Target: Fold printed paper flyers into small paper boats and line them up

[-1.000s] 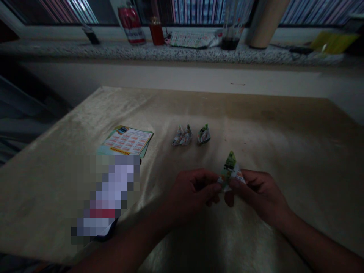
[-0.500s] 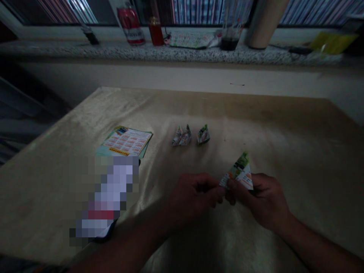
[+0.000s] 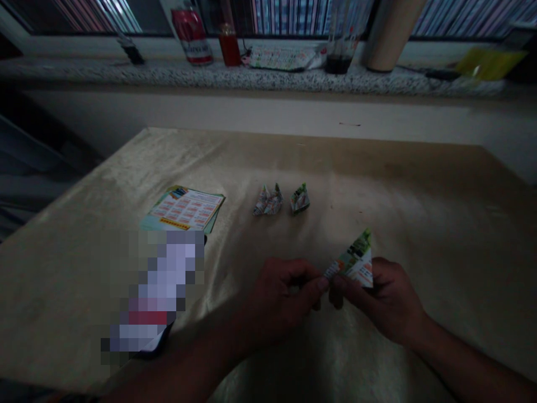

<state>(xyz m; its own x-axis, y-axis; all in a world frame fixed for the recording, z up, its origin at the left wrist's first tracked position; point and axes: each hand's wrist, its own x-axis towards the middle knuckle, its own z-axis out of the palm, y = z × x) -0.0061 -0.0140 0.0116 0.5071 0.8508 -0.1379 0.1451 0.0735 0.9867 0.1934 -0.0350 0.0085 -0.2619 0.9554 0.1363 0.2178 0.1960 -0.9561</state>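
Observation:
A folded paper triangle (image 3: 356, 263), printed in green and white, is held between both hands above the table. My left hand (image 3: 289, 288) pinches its narrow left corner with thumb and forefinger. Lower down on the paper, my right hand (image 3: 384, 294) grips it, thumb in front and fingers behind. Beyond the hands stand two small folded paper pieces: one with two raised points (image 3: 269, 200), and a smaller one (image 3: 300, 198) just right of it.
At left lies a stack of printed sheets (image 3: 188, 207), with a blurred-out phone (image 3: 157, 291) nearer me. The table (image 3: 419, 184) ends at a wall. On the granite sill (image 3: 268, 81) stand a red can (image 3: 193, 36), an orange-red bottle (image 3: 230, 47) and a cup of dark liquid (image 3: 339, 62).
The paper triangle has tipped slightly rightward and dropped a little in my hands. My left fingers have shifted slightly on its corner. Both hands keep their hold.

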